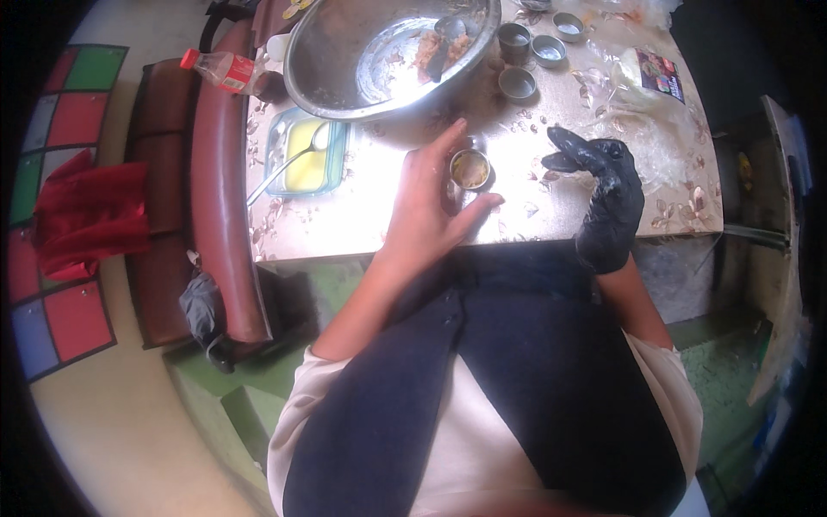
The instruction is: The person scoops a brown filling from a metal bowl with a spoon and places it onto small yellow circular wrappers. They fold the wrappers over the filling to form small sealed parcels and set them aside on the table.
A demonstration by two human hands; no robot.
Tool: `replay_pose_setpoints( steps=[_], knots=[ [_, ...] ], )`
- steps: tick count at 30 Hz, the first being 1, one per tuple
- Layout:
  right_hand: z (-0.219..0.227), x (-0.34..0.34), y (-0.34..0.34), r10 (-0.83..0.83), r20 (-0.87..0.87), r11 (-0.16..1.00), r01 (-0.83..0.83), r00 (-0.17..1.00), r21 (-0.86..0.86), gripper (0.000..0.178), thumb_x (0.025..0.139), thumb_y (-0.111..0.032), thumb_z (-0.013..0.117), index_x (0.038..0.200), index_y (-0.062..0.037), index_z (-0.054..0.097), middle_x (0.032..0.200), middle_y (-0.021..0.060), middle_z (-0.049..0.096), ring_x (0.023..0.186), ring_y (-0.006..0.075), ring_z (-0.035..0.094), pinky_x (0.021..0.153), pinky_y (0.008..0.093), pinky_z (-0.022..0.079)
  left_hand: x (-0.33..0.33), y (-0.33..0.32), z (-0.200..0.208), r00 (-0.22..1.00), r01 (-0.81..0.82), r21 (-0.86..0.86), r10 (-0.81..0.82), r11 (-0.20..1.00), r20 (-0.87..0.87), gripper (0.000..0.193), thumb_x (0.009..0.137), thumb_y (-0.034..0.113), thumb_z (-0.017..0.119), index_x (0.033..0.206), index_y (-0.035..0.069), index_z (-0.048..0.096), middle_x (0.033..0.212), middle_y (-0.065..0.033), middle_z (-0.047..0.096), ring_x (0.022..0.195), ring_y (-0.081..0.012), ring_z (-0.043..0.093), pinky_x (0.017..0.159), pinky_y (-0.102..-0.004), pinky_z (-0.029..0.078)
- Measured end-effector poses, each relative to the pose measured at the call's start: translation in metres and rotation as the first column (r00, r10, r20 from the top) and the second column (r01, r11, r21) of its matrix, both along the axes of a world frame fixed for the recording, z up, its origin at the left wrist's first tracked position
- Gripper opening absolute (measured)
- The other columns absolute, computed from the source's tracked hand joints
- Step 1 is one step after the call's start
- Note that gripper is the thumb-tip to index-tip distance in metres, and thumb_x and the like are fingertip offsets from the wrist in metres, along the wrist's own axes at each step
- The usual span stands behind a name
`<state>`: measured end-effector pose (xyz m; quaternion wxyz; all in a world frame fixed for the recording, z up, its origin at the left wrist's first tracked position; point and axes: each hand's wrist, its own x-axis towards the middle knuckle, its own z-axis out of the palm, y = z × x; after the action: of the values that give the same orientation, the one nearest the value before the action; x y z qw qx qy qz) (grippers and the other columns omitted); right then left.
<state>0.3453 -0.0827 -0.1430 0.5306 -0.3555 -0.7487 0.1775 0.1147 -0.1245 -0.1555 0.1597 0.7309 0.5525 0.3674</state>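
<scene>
A small round metal tin point(469, 170) with a pale yellowish filling stands on the table. My bare left hand point(424, 194) is open beside it, fingers and thumb spread around its left side without gripping it. To the right, my right hand point(608, 185) wears a black glove and hovers near the table's front part. Its index finger and thumb point left with a gap between them, while the other fingers curl; nothing shows in it. At the back, a large metal basin point(340, 65) holds a lump of pinkish mixture point(428, 53) and a spoon point(450, 30).
A glass dish point(334, 177) of yellow liquid with a spoon point(289, 169) sits at the left. Several empty tins, including one tin point(517, 84), stand right of the basin. Clear plastic point(642, 142) and a dark packet point(660, 75) lie far right. A red-capped bottle point(231, 72) is at far left.
</scene>
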Motion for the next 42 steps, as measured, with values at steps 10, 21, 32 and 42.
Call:
replay_pose_setpoints(
  steps=[10, 21, 32, 42],
  knots=[
    [-0.021, 0.03, -0.018, -0.066, 0.21, 0.998, 0.069, 0.976, -0.005, 0.058, 0.11, -0.038, 0.033, 0.118, 0.0068, 0.069, 0.104, 0.0204, 0.074, 0.091, 0.0307, 0.061, 0.086, 0.0439, 0.047, 0.001, -0.011, 0.067, 0.993, 0.12, -0.211, -0.116, 0.97, 0.035, 0.07, 0.079, 0.011, 0.085, 0.142, 0.002, 0.056, 0.13, -0.0154, 0.067, 0.116, -0.0286, 0.066, 0.1, -0.039, 0.051],
    [-0.043, 0.026, -0.019, -0.454, -0.223, 0.875, 0.386, 0.862, -0.292, 0.045, 0.107, -0.028, 0.035, 0.106, 0.0037, 0.067, 0.105, 0.0199, 0.076, 0.09, 0.0318, 0.068, 0.09, 0.0465, 0.047, -0.169, 0.234, 0.192, 0.951, -0.234, 0.109, 0.251, 0.966, -0.179, 0.069, 0.082, 0.04, 0.087, 0.139, 0.009, 0.062, 0.122, -0.0167, 0.071, 0.108, -0.0285, 0.072, 0.091, -0.038, 0.057],
    [-0.03, -0.005, -0.018, -0.495, -0.083, 0.85, 0.462, 0.865, -0.252, 0.044, 0.108, -0.03, 0.037, 0.107, 0.0031, 0.065, 0.105, 0.0216, 0.077, 0.09, 0.0326, 0.07, 0.086, 0.0452, 0.051, -0.352, 0.46, 0.042, 0.45, -0.773, -0.255, 0.217, 0.581, -0.866, 0.052, 0.103, 0.044, 0.047, 0.134, 0.007, 0.065, 0.123, -0.024, 0.066, 0.117, -0.0378, 0.066, 0.1, -0.0474, 0.054],
    [-0.029, 0.0, -0.024, -0.499, -0.022, 0.85, 0.484, 0.867, -0.207, 0.046, 0.111, -0.033, 0.037, 0.113, 0.003, 0.066, 0.109, 0.0236, 0.075, 0.095, 0.0346, 0.068, 0.084, 0.0456, 0.056, -0.338, 0.46, 0.104, 0.704, -0.694, -0.252, 0.563, 0.674, -0.434, 0.068, 0.106, 0.056, 0.036, 0.146, 0.003, 0.053, 0.148, -0.0203, 0.053, 0.132, -0.0345, 0.057, 0.109, -0.0481, 0.048]
  ],
)
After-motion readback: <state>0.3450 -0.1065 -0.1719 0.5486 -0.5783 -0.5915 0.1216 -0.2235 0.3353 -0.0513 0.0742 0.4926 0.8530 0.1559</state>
